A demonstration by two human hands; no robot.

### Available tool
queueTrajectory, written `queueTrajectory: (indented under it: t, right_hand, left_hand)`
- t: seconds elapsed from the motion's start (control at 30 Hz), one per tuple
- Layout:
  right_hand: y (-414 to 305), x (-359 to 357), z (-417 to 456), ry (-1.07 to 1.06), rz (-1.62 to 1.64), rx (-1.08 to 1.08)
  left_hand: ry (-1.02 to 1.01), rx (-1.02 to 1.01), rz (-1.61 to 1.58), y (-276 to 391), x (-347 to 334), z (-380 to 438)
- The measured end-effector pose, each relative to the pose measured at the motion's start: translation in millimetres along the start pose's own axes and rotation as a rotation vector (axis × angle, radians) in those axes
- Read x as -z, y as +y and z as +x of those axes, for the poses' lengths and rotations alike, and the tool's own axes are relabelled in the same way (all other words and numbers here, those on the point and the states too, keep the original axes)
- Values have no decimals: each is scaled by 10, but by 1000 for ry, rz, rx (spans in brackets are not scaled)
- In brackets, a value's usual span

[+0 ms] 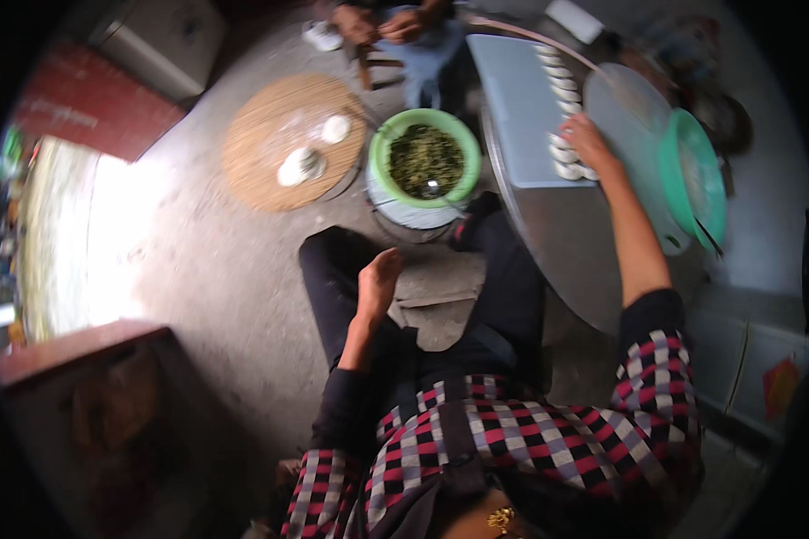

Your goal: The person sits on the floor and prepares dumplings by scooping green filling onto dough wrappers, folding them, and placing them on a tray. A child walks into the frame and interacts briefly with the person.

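Note:
My right hand (588, 140) reaches over a pale blue plastic tray (522, 114), its fingertips at a row of white dumplings (563, 87) along the tray's right side. Blur hides whether those fingers grip a dumpling. Above my left thigh is my left hand (379, 279), seen edge-on, with its fingers largely hidden and nothing visible in it. Between my knees and the co-worker stands a light green basin (472, 165) of chopped green filling (425, 158), with a shiny utensil at its near side. To its left, white dough pieces (302, 167) rest on a round slatted board (256, 148).
The tray sits on a round metal table (570, 229). Right of it are a translucent sheet or lid (627, 168) and a turquoise bowl (677, 182) with a dark handle sticking out. Opposite me a co-worker's hands (381, 27) are held together above a wooden stool (365, 66).

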State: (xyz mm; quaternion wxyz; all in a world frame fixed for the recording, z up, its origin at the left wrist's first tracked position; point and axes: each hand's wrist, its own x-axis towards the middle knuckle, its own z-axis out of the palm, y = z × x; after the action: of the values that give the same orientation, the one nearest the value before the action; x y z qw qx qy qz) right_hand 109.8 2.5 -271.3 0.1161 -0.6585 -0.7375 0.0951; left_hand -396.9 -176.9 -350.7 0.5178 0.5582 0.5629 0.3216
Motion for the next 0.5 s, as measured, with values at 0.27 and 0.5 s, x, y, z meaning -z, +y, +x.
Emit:
queueTrajectory:
  t: [0.27, 0.5]
  right_hand:
    - [-1970, 331, -404, 152, 366, 35]
    - [-2962, -274, -575, 53, 705, -233]
  left_hand:
    - [275, 192, 125, 191, 894, 681]
    - [461, 311, 194, -1013, 1700, 2090]
